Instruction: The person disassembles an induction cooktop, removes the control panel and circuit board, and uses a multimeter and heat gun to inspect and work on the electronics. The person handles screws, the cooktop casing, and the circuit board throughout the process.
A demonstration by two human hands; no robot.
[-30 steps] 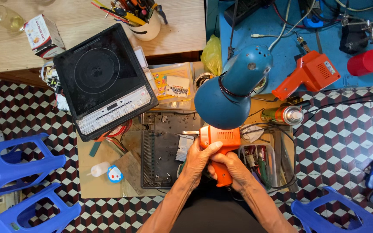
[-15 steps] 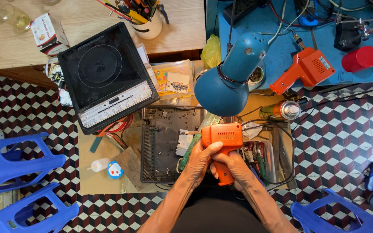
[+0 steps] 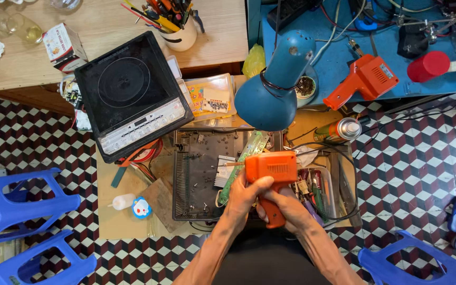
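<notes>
**Gripping an orange soldering gun over the opened casing**

Holding the orange pistol-shaped plastic soldering gun (image 3: 271,174), you have both hands wrapped around it near the bottom middle of the view. Your left hand (image 3: 245,196) is closed around the body just below the boxy head, thumb laid across the front. Your right hand (image 3: 287,211) is closed around the lower part of the handle, and the two hands touch each other there. The gun's thin tip points left, out over the dark grey open plastic casing (image 3: 196,177) that lies flat on the brown cardboard sheet (image 3: 117,221).

Inside that casing, just beside the tip, sit a small white finned block (image 3: 224,171) and a long green circuit board strip (image 3: 245,158) lying slantwise. To the right of your hands a clear plastic tray of small tools (image 3: 317,192) rests against the casing.

Above the gun hangs the teal metal desk lamp (image 3: 270,89), its shade facing down. A black induction cooktop (image 3: 132,95) lies tilted at the upper left, half on the wooden table (image 3: 106,31). A second orange soldering gun (image 3: 362,79) lies on the blue workbench (image 3: 317,47) at the upper right, with a metal spray can (image 3: 339,131) near it. Blue plastic stools (image 3: 17,211) stand on the chequered tile floor (image 3: 412,169) at the left and lower right.
</notes>
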